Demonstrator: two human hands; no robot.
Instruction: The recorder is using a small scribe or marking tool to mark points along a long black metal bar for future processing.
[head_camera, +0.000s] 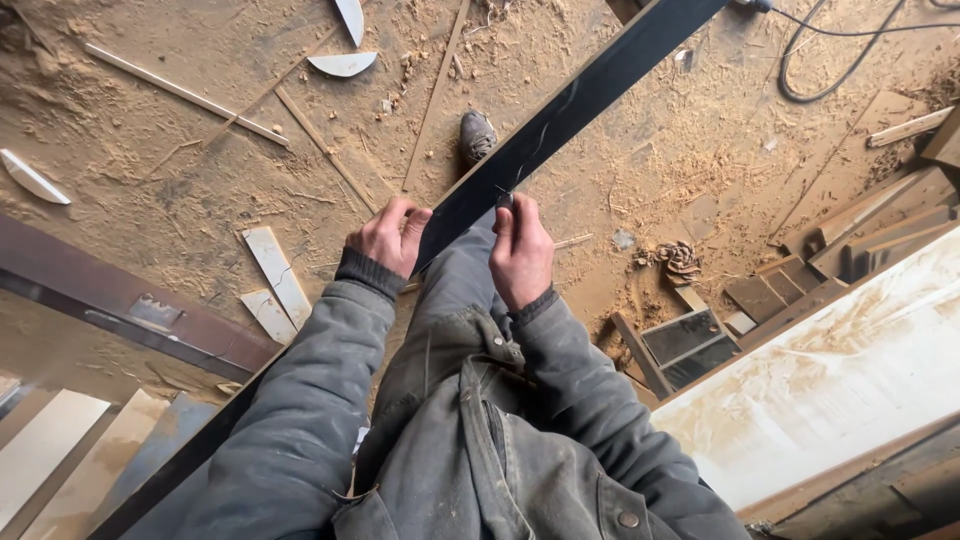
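A long glossy black panel strip (580, 95) runs diagonally from the lower left to the top middle, across my lap. My left hand (385, 238) grips its near edge with fingers curled over it. My right hand (520, 250) pinches the strip's other edge between thumb and fingers, and a thin peeling sliver shows at the fingertips. Both sleeves are grey. My shoe (477, 135) rests on the sawdust floor just beyond the strip.
Sawdust covers the floor with thin wood slats (185, 93), white offcuts (278, 272) and curved white pieces (343, 64). A black cable (830, 75) loops at the top right. Stacked wood scraps (880, 235) and a pale board (830, 380) lie at right. A dark beam (130, 305) lies at left.
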